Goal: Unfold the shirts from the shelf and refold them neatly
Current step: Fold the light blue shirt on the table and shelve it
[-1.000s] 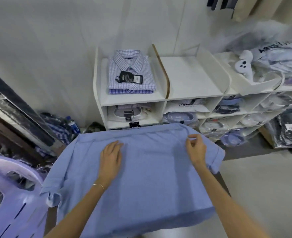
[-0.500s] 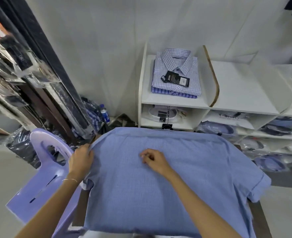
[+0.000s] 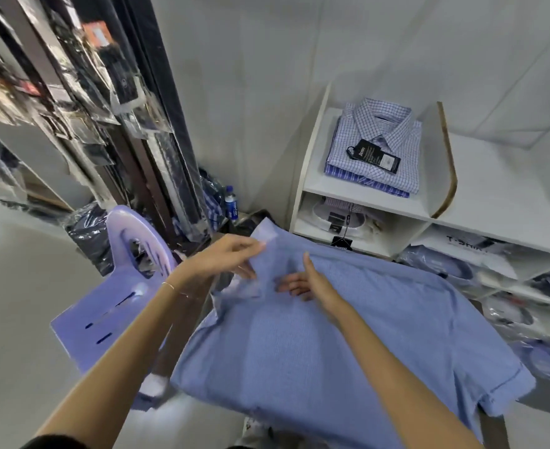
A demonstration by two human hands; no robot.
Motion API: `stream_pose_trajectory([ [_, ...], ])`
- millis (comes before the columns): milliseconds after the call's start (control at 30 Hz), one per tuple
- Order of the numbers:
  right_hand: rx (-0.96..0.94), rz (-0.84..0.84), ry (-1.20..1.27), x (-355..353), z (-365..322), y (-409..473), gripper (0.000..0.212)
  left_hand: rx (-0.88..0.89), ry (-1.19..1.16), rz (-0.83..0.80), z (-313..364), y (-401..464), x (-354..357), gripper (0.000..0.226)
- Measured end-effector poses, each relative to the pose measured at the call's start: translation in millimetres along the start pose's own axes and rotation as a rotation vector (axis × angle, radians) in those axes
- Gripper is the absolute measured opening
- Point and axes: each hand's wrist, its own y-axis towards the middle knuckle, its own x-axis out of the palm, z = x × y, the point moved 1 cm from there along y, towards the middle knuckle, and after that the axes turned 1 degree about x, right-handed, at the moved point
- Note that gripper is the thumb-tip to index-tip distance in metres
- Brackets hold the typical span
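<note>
Both hands on blue shirt [image 3: 348, 345] — left hand [image 3: 225, 257] pinches sleeve, right hand [image 3: 309, 283] presses flat.

A plain light-blue shirt [image 3: 348, 335], a blue-and-white checked shirt [image 3: 377, 137], a lilac chair [image 3: 105, 306] and white shelves [image 3: 361, 189] are seen.

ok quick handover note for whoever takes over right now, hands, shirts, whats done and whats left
Left hand: pinching the left sleeve of the blue shirt, lifting it inward.
Right hand: open, flat on the shirt near the left shoulder, marking the fold line.
Blue shirt lies spread on the work surface, right sleeve out flat.
Checked shirts sit folded on the top of the shelf.
Done: unfolded and laid out. Left: both side folds, then the bottom fold.
</note>
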Motion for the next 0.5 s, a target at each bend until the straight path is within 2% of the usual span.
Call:
stream_pose_trajectory([
  [33,0.018,-0.019,0.056,-1,0,2,0.083,-0.023,-0.107,-0.025,5,-6,10,0.035],
  [100,0.045,-0.03,0.116,-5,-1,6,0.089,-0.025,-0.206,0.138,-3,-16,20,0.043],
  [200,0.05,-0.013,0.05,-8,0,7,0.068,-0.036,-0.133,0.636,-47,-46,31,0.026],
  [267,0.032,0.004,-0.048,-9,5,11,0.049,-0.168,-0.012,0.944,-81,-75,37,0.023],
  [333,0.005,0.017,-0.135,-8,6,9,0.037,-0.362,-0.034,1.192,-110,-108,49,0.017],
  [367,-0.01,0.02,-0.139,-7,6,8,0.038,-0.442,-0.084,1.29,-120,-124,57,0.015],
  [433,-0.041,0.02,-0.146,-5,4,3,0.036,-0.583,-0.218,1.413,-145,-148,76,0.015],
  [500,-0.067,0.017,-0.168,-3,3,-1,0.026,-0.646,-0.325,1.304,-170,-162,95,0.013],
])
